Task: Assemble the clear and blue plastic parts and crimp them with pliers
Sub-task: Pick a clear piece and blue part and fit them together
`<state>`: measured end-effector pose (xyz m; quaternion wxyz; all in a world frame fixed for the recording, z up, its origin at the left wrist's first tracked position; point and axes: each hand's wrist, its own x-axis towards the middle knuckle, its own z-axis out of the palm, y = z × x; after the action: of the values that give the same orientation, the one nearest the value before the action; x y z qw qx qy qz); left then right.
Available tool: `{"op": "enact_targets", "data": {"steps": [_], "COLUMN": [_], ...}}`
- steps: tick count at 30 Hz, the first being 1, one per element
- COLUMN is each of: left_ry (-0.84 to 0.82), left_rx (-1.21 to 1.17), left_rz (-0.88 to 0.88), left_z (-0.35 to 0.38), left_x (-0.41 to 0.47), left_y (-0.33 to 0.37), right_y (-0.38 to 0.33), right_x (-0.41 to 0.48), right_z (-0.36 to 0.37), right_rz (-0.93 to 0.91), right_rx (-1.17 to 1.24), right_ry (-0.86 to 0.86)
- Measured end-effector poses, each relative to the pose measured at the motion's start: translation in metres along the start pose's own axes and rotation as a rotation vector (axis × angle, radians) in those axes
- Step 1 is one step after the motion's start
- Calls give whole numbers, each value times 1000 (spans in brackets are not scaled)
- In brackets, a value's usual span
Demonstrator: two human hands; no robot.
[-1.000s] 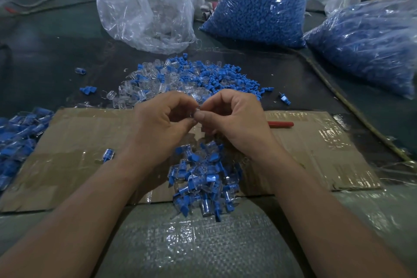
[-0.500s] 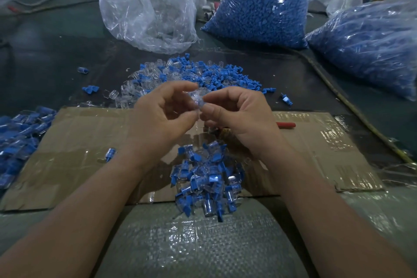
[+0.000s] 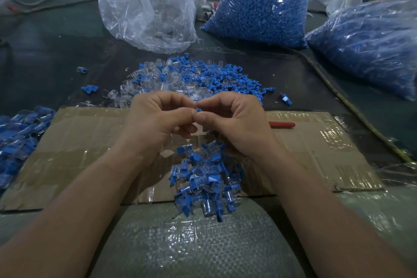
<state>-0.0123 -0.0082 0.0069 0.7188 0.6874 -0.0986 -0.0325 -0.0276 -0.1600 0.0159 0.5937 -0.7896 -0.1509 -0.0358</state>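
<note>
At the far left, a heap of joined blue-and-clear plastic pieces lies just beside the edge of the flattened brown cardboard sheet, so a fair batch looks finished. The person's left hand is curled, with thumb and forefinger pinching a small blue plastic part held above the cardboard. Beyond the hands lies a scattered pile of loose clear caps and blue plugs. Below them sits a second mound of joined pieces, though I cannot tell whether these are crimped. The right hand pinches the same blue part from the other side, its fingertips meeting the left's. Only a speck of blue shows, so I cannot say whether a clear cap is in that pinch. I'd judge one more piece is being fitted together, with its crimp yet to come. A red tool handle, likely the pliers, lies untouched just right of that hand. Further right, a bulging bag of blue parts suggests plenty remains.
</note>
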Motion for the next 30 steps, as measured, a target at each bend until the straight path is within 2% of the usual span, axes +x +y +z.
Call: {"op": "enact_targets", "data": {"steps": [7,14,19,30], "left_ry": [11,-32,-97,-128], "left_rx": [-67,-105,-184,-194], "left_rz": [-59,-99,-117,-155], "left_z": [0,-2,-5,-6], "left_x": [0,1,2,3], "left_y": [3,1,2,5], "right_y": [4,8,10,7], "right_x": [-2,0,0,0], "right_z": [3,-1,-4,-5], "right_rz": [-197,-301,-344,-348], "right_rx": [-134,-279,-313,-346], "right_ry": [78,86,128,115]}}
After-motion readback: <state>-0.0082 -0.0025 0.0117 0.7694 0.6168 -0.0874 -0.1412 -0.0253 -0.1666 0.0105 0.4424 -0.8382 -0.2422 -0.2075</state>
